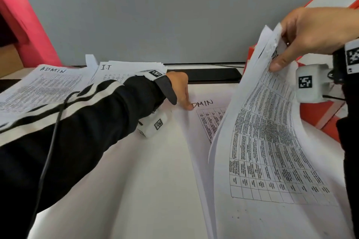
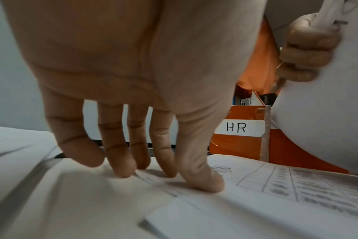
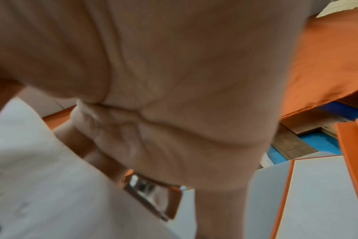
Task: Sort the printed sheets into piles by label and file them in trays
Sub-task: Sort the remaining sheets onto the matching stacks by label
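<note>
step: sorting, reading labels | left hand [image 1: 179,88] flat, fingertips pressing white printed sheet marked ADMIN [image 1: 204,122] | right hand [image 1: 310,33] pinching lifted sheaf of printed sheets [image 1: 272,141] just right of it | next, likely: slide it to ADMIN pile [image 1: 44,85], far left

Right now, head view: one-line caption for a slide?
Left hand presses the desk's ADMIN sheet while right hand lifts a bundle of sheets; ADMIN pile and I.T pile behind.

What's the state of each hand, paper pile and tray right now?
Left hand: fingertips pressing the flat ADMIN sheet.
Right hand: pinching the lifted sheets, which are curled up off the desk.
ADMIN pile: lying flat.
I.T pile: flat, partly hidden by the sleeve.
HR tray: upright, contents hidden.
</note>
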